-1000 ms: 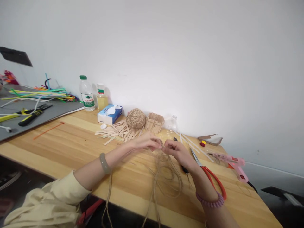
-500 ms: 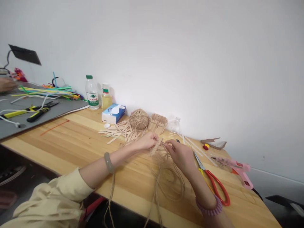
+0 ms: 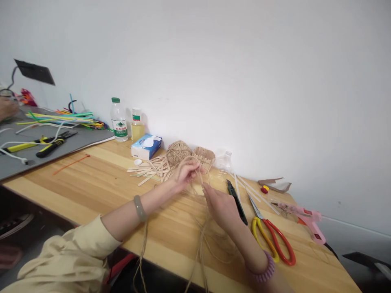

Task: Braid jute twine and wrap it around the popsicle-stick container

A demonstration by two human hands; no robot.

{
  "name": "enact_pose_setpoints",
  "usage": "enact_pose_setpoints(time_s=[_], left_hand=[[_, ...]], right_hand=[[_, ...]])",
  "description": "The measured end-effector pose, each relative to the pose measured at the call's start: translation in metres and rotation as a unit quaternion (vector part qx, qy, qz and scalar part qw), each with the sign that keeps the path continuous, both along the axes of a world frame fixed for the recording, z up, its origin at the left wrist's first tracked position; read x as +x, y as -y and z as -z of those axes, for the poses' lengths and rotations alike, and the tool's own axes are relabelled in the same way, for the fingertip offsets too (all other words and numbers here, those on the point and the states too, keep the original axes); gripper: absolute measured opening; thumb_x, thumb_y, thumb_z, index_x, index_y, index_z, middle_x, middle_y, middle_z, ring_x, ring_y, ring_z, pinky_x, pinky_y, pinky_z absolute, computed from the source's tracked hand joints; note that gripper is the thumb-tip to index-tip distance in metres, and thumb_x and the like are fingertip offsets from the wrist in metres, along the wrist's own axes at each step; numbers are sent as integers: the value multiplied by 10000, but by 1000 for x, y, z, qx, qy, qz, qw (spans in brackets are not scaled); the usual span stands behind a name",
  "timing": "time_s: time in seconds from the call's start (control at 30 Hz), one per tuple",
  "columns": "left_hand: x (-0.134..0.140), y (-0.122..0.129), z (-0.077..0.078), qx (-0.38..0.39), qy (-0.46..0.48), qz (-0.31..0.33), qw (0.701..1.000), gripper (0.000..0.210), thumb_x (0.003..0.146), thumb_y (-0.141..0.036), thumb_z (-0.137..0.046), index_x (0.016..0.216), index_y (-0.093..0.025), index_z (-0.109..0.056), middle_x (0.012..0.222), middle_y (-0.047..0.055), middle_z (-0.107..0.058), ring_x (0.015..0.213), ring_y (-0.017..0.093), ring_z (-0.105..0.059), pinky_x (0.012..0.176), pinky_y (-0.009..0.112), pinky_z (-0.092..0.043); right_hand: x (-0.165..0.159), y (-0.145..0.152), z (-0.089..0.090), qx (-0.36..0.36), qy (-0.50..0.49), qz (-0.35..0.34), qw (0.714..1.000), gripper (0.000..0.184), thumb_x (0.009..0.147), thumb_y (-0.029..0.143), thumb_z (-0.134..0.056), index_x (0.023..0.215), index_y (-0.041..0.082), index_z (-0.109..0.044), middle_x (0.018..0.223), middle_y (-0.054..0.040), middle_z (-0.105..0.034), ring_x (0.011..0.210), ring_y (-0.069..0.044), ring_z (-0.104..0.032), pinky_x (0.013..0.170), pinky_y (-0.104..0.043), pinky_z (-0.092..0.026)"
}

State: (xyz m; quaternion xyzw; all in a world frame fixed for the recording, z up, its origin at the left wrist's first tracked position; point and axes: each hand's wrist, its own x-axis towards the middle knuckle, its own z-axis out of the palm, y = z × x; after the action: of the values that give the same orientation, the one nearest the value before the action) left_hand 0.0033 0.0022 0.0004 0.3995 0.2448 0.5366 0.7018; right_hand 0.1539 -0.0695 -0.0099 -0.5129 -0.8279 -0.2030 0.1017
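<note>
My left hand (image 3: 186, 175) is closed, pinching light brown twine in front of a round ball of twine (image 3: 179, 153). Just to its right and nearer to me, my right hand (image 3: 222, 204) has its fingers pressed together on strands of the same twine (image 3: 200, 179). Some strands stretch between the two hands and a loop rises over the left one. Loose twine curls on the wooden table below and hangs over the front edge. Behind my hands stands a small craft-stick basket (image 3: 205, 156), partly covered by the twine. Fine details at the fingertips are blurred.
Craft sticks (image 3: 151, 169), a tissue pack (image 3: 146, 146) and two bottles (image 3: 119, 122) stand left. On the right lie a utility knife (image 3: 236, 201), scissors (image 3: 271, 236) and a pink glue gun (image 3: 308, 217). Far left are pliers (image 3: 55, 146), pipe cleaners (image 3: 64, 117) and another person's hand (image 3: 7, 108).
Both hands have shifted slightly left; the left has also risen. A twine loop now arches above it. The pale woven strip between the hands no longer shows, and the utility knife is uncovered.
</note>
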Motion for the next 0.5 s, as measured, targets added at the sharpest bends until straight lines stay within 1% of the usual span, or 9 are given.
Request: enact_pose_setpoints(time_s=[0.03,0.1,0.13,0.17,0.23,0.3,0.4,0.5], left_hand=[[-4,-4,-2,-10,25,0,1000,138,674,-184,-623,647,-119,-504,597,-3,-542,399,13,-335,362,138,-209],[-16,-13,-10,-8,73,-8,997,109,702,-136,-587,650,-116,-492,574,-25,-491,387,6,-328,339,121,-203],[-23,-18,-15,-5,101,-20,995,108,712,-110,-570,647,-116,-484,560,-34,-469,374,3,-318,329,115,-203],[-31,-23,-21,-7,130,-45,991,108,721,-87,-555,651,-117,-478,549,-41,-455,361,0,-307,319,111,-203],[-50,-32,-32,-9,173,-111,979,122,750,-54,-512,660,-123,-464,540,-49,-450,343,-3,-294,305,102,-205],[-72,-41,-41,-7,209,-171,963,150,798,-45,-442,675,-129,-454,519,-60,-434,326,-3,-279,304,97,-214],[-105,-50,-51,6,248,-273,930,195,847,-47,-367,686,-138,-428,498,-72,-428,316,-8,-272,305,87,-210],[-135,-55,-55,20,236,-392,889,201,884,-92,-331,697,-151,-378,481,-85,-405,319,-12,-277,321,77,-217]], right_hand=[[1,0,-3,-39,-5,23,999,294,906,263,-313,1060,193,-553,711,-41,-675,607,-164,-614,474,-237,-312],[8,0,-11,-100,4,76,992,361,919,360,-266,952,209,-592,711,-54,-683,630,-186,-632,503,-241,-353],[13,0,-16,-118,17,107,987,414,916,401,-247,890,199,-608,704,-69,-683,644,-204,-638,517,-253,-370],[19,0,-20,-127,32,143,981,467,908,440,-238,831,183,-620,697,-88,-680,658,-224,-642,527,-267,-383],[32,0,-28,-130,55,207,968,544,881,511,-242,739,155,-628,698,-123,-673,692,-260,-644,548,-295,-400],[45,-1,-36,-141,52,245,958,572,863,549,-246,713,156,-632,718,-130,-672,723,-272,-642,572,-312,-409],[58,-2,-46,-192,16,255,948,584,847,582,-231,701,183,-632,747,-111,-675,737,-254,-635,582,-309,-409],[68,-1,-54,-220,10,283,934,555,818,598,-286,690,184,-631,756,-116,-673,730,-259,-628,571,-312,-400]])
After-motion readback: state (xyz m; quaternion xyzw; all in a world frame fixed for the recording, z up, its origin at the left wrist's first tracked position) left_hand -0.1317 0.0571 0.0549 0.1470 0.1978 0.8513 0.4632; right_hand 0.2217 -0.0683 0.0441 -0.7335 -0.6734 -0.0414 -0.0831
